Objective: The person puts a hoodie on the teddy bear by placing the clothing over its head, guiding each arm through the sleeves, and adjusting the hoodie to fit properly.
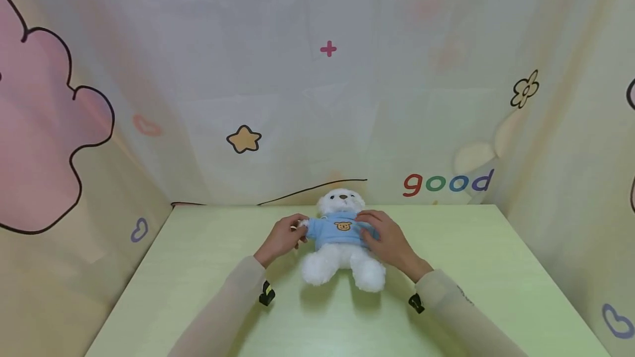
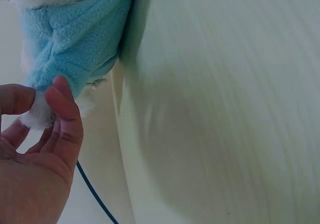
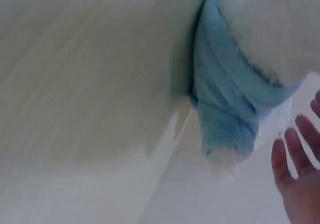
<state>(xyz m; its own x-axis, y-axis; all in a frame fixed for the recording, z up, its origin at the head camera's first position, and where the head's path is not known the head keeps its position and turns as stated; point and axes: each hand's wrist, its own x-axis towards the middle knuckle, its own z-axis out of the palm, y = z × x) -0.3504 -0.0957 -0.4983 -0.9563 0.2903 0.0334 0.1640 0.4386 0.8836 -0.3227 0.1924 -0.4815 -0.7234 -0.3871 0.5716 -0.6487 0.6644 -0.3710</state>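
A white plush teddy bear (image 1: 317, 269) in a light blue shirt (image 1: 327, 236) with a small brown animal face on its chest sits facing me at the far side of the table. Its paw (image 2: 37, 115) on my left-hand side is pinched between the thumb and fingers of my left hand (image 1: 284, 237). My right hand (image 1: 391, 240) is over the other side of the shirt in the head view, fingers spread. In the right wrist view those fingers stand apart from the bear's other arm (image 3: 227, 129) and hold nothing.
The pale green table (image 1: 208, 269) ends at its back edge just behind the bear. Curtains with printed stars, hearts and the word "good" (image 1: 448, 182) enclose the back and both sides. A dark thin line (image 2: 95, 191) runs below the left hand in its wrist view.
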